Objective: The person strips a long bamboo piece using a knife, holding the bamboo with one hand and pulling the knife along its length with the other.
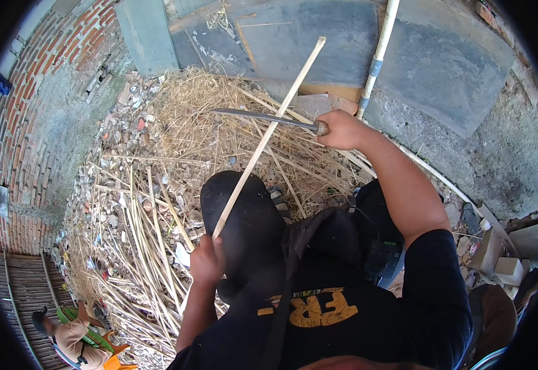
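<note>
My left hand point(208, 260) is closed around the lower end of a long pale bamboo strip point(259, 148), which slants up and away to the right. In my right hand point(341, 130) is the handle of a machete point(262, 117), its long dark blade pointing left. The blade crosses the strip in its upper part; whether it bites into the strip I cannot tell. Below the strip is my dark-covered knee point(238, 197). Beyond the blade lies a heap of thin straw-coloured shavings point(201, 105).
Many cut bamboo strips point(145, 246) lie on the rubble at left. Grey panels point(318, 43) and a white pipe point(380, 49) stand ahead, a brick wall point(41, 105) at far left. Another person point(78, 339) sits at lower left; blocks point(508, 270) lie at right.
</note>
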The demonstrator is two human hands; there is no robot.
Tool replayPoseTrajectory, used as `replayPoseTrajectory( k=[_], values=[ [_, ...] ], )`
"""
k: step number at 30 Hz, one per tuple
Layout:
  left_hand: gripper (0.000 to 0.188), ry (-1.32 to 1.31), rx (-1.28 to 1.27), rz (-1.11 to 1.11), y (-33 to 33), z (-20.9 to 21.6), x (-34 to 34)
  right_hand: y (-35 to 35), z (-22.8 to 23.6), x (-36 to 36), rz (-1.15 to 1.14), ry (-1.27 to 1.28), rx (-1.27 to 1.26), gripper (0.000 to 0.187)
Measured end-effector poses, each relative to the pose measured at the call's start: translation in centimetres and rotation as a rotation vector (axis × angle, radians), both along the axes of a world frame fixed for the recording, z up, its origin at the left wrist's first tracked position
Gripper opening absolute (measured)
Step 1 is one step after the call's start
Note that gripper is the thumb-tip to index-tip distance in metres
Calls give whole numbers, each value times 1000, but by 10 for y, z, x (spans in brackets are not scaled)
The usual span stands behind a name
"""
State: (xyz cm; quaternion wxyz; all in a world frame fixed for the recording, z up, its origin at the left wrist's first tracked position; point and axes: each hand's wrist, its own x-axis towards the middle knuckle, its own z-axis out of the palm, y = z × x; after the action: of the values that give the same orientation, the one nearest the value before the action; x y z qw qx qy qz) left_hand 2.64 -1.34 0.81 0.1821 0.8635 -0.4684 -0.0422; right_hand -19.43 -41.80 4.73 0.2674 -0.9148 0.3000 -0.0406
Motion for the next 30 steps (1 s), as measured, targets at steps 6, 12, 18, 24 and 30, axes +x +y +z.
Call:
replayPoseTrajectory(
  k=[6, 12, 18, 24, 30],
  values=[
    [30, 13, -18, -39, 0, 2, 1, 31, 32, 6, 117, 112, -144, 28],
    [31, -24, -63, -18, -4, -1, -1, -17, 10, -12, -124, 41, -27, 33],
    [31, -10, -65, -38, -3, 0, 0, -3, 10, -7, -88, -41, -9, 30],
    [31, -3, -29, -61, -4, 2, 0, 32, 17, 5, 143, 109, -148, 23],
    [29, 7, -77, -26, -4, -5, 1, 0, 11, -5, -21, -49, -57, 30]
  ],
)
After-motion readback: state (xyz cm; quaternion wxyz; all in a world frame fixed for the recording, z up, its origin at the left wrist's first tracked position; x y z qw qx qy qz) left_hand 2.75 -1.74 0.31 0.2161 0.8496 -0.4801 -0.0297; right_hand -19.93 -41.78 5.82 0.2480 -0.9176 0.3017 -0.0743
